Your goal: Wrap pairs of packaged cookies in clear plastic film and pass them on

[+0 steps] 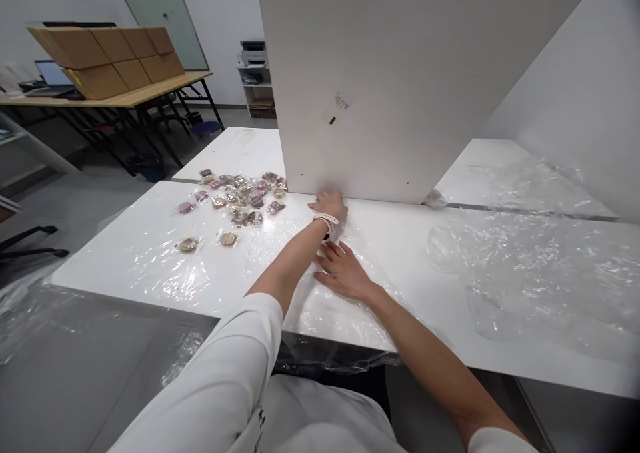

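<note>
Under both hands lies a clear plastic sheet point(330, 316), wrinkled and shiny on the white table. My left hand point(331, 204), with a pale band at its wrist, reaches to the foot of the upright white panel point(370, 119). It rests on the sheet, fingers apart, though the fingertips are partly hard to see. Closer to me, my right hand point(345, 274) lies flat on the same sheet with its fingers spread. To the left is a group of small round pieces in clear wrappers point(237, 196), pink, brown and tan. Two wrapped tan pieces point(229, 239) sit nearer to me.
Crumpled clear plastic point(545, 273) covers much of the table's right side. One small wrapped piece point(434, 199) sits by the panel's right foot. Cardboard boxes point(115, 59) stand on a wooden table at the back left. More plastic film point(75, 313) hangs past the left edge.
</note>
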### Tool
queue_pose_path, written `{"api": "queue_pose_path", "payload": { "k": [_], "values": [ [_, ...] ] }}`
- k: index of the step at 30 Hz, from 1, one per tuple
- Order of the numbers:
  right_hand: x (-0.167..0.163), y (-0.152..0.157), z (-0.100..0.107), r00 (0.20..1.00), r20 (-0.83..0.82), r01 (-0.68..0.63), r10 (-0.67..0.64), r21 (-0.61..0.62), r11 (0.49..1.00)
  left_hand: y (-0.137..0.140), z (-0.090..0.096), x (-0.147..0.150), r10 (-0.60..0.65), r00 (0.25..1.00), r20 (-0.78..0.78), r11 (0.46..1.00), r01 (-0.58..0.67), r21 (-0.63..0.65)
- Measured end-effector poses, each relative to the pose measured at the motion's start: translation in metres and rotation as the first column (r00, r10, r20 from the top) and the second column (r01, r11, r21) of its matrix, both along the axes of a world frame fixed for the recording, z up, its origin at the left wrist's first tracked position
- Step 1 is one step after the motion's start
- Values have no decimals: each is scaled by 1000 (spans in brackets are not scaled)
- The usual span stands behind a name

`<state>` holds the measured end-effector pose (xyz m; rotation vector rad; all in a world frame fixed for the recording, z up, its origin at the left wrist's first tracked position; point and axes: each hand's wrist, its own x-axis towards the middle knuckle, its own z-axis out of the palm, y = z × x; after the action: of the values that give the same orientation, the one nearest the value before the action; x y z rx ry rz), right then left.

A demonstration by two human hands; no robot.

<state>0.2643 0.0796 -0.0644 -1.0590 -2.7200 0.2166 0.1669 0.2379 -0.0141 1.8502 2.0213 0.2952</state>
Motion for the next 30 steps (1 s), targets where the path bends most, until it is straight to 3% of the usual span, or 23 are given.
{"api": "queue_pose_path", "payload": {
  "k": [5, 7, 9, 11, 13, 14, 16, 19, 22, 26, 30],
  "values": [
    [-2, 0, 2, 1000, -15, -5, 4, -43, 999, 2, -3, -10, -102, 995, -15, 982, 103, 161],
    [-2, 2, 2, 1000, -13, -5, 4, -64, 998, 2, 11, -24, -98, 995, -12, 977, 98, 191],
    [1, 6, 0, 999, -3, 37, -37, -81, 996, -8, 30, -39, -107, 994, 19, 946, 95, 310],
    [7, 15, -2, 989, 17, 147, -146, -90, 985, -34, 47, -52, -205, 977, 55, 840, 147, 522],
    [17, 25, -4, 960, 30, 280, -278, -83, 957, -76, 52, -60, -377, 926, 22, 669, 256, 697],
    [22, 30, -5, 944, 29, 330, -329, -74, 941, -100, 49, -63, -445, 895, -12, 607, 312, 731],
    [30, 38, -7, 925, 22, 380, -379, -59, 923, -149, 31, -67, -562, 825, -66, 564, 440, 699],
    [36, 46, -6, 920, 37, 391, -390, -69, 918, -201, -8, -69, -685, 714, -145, 587, 658, 472],
    [37, 54, -2, 924, 55, 382, -378, -93, 920, -221, -29, -72, -749, 642, -165, 596, 761, 257],
    [43, 54, 15, 923, 50, 385, -382, -157, 909, -225, -20, -88, -708, 698, -111, 678, 715, 174],
    [48, 8, 38, 908, -193, 361, -373, -94, 928, -235, -14, -109, -657, 750, -79, 741, 662, 111]
  ]
}}
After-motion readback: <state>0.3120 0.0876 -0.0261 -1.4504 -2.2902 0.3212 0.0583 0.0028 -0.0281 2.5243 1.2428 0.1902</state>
